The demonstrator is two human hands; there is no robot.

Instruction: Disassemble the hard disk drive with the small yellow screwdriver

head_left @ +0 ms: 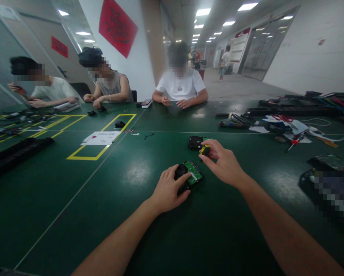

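Observation:
A hard drive (193,173) lies on the green table with its green circuit board facing up. My left hand (168,188) steadies it, the index finger across the top and the thumb along the near edge, covering its left part. Pinched in my right hand (225,163) is a small screwdriver (205,150) with a yellow and black handle. Its thin shaft slants down to the right side of the circuit board; whether the tip sits in a screw is too small to tell. Just behind, a second hard drive (195,142) rests on the table, partly hidden by my right hand.
Cables and tools, including a red-handled screwdriver (295,142), lie to the right. A white paper sheet (99,138) and yellow tape markings (81,158) are on the left, near a long black part (22,153). Several people sit across the table (108,214).

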